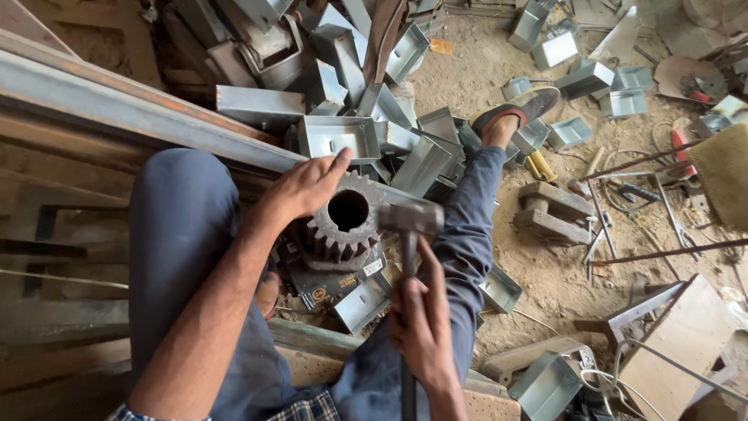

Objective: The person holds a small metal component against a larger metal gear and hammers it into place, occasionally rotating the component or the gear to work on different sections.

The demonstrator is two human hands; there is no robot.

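Gear (344, 222), a heavy dark toothed wheel with a round bore, sits between the person's knees on what looks like a dark block with printed labels (331, 284), low above the sandy floor (545, 288). Behind it a heap of bent grey sheet-metal channels (389, 132) is piled against a long rusty steel beam (117, 101); more of the same boxes lie scattered on the floor, and one channel (362, 300) rests just in front of the gear.

A hammer (410, 220) hangs with its head touching or just beside the gear's right rim; which of the two I cannot tell. The right hand (421, 327) is closed around the handle well below the head. The left hand (308, 187) lies with fingers spread and flat on the gear's upper left edge, the thumb pointing toward the pile, gripping nothing.

For a clean blow, I judge the left hand should keep pressing the gear steady but stay clear of the striking side, fingers off the teeth. The long grip gives force; short, square taps would keep the head from glancing off toward the knee or the foot in the sandal (514, 109).
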